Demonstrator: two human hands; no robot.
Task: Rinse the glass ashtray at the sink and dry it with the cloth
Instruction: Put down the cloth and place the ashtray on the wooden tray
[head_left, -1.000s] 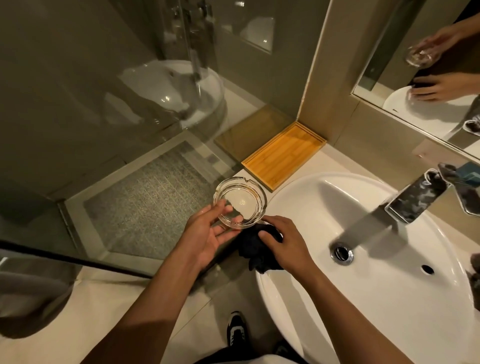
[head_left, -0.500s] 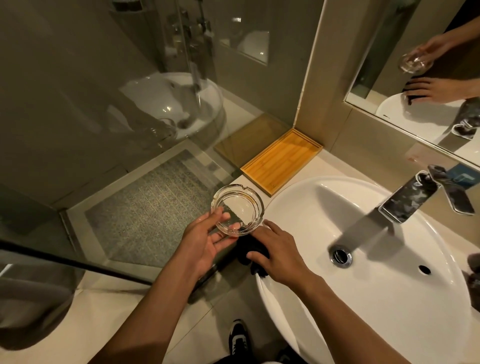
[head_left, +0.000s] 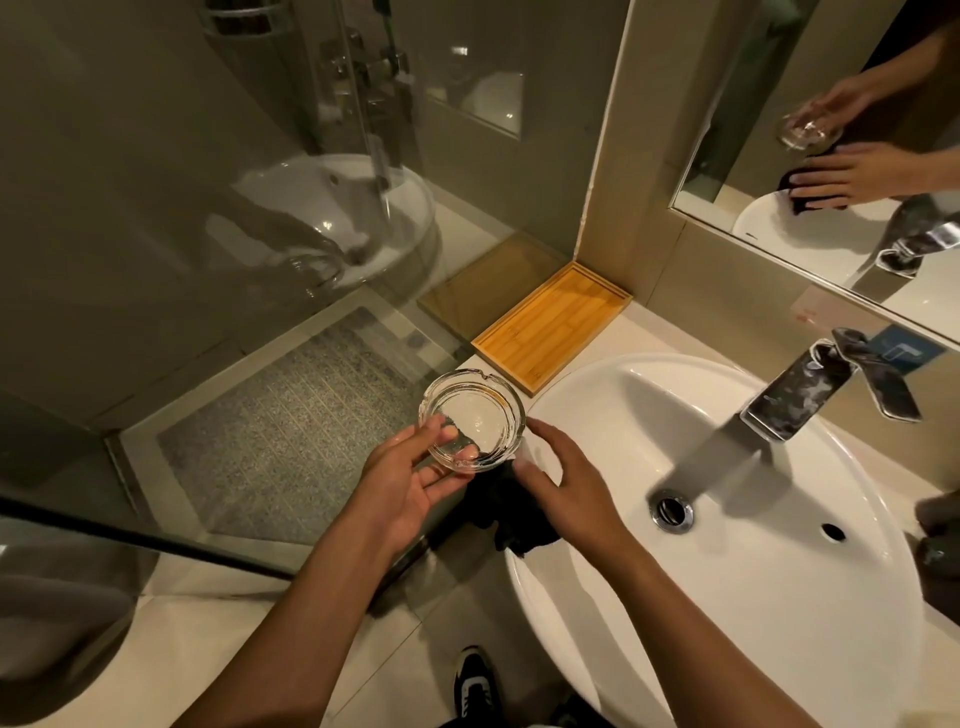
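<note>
Head view. Left hand (head_left: 410, 483) pinches the round clear glass ashtray (head_left: 471, 420) by its near rim, thumb inside, fingers beneath, just left of the white oval ceramic sink (head_left: 649, 415). Right hand (head_left: 566, 488) fingers spread, gripping nothing, hovering over the crumpled black cloth (head_left: 511, 519) on the sink's edge.

Risk: wet glass may slip from that shallow pinch.

Unclear: wetness; cloth mostly covered by the hand.

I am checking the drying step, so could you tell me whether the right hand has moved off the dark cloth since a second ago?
Yes. The right hand has opened and lifted slightly off the dark cloth on the sink rim, fingers now spread above it.
</note>
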